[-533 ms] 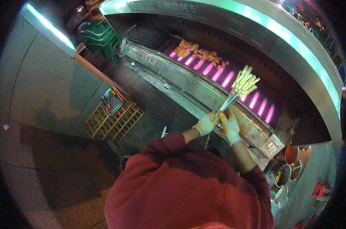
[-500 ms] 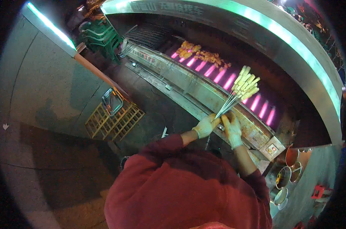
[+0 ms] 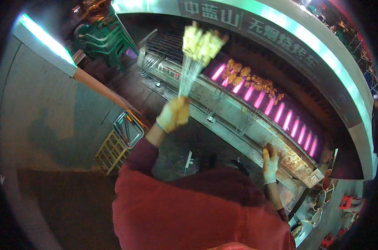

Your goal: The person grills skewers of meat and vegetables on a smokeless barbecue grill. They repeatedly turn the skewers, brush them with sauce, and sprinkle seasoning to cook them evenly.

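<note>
My gloved left hand (image 3: 175,113) is closed on a bunch of long metal skewers (image 3: 189,73) topped with pale yellow pieces (image 3: 199,43), raised over the grill's front rail (image 3: 214,96) and slightly blurred. My gloved right hand (image 3: 270,160), stained brown at the fingers, is by the front rail to the right, loosely bent with fingers slightly apart and nothing visible in it. Browned food (image 3: 249,79) lies on the grill above glowing pink tubes (image 3: 280,116).
A curved lit hood (image 3: 305,41) overhangs the grill. Green stacked stools (image 3: 109,46) stand at upper left. A metal tray (image 3: 128,129) rests on a slatted rack (image 3: 114,154) left of me, beside a lit-edged panel (image 3: 51,104). Pots (image 3: 318,200) and red crates (image 3: 345,203) are at lower right.
My left hand has carried the skewer bunch up and left, and it has parted from my right hand, which is now lower and further right. The view has also shifted.
</note>
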Motion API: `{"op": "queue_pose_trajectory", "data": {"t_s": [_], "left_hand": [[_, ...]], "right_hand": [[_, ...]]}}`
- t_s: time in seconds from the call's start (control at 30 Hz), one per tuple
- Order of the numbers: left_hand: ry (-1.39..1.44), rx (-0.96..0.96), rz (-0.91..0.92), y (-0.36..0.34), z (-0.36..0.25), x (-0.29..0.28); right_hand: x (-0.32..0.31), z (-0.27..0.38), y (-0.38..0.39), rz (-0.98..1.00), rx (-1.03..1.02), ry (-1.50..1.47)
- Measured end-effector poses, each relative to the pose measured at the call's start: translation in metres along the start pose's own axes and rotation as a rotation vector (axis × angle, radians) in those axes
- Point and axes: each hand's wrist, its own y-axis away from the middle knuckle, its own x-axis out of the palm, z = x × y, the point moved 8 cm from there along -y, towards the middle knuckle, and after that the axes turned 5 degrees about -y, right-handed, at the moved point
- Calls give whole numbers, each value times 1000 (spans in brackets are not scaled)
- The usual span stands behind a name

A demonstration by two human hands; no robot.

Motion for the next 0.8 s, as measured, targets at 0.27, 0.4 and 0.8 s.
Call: {"op": "queue_pose_trajectory", "data": {"t_s": [0.27, 0.4, 0.8], "left_hand": [[179, 18, 55, -150, -99, -155], [252, -68, -12, -172, -88, -211], [-341, -67, -428, -158, -100, -230]], "right_hand": [[48, 2, -16, -66, 38, 131], [44, -22, -21, -77, 137, -5], [134, 1, -46, 223, 443, -638]]}}
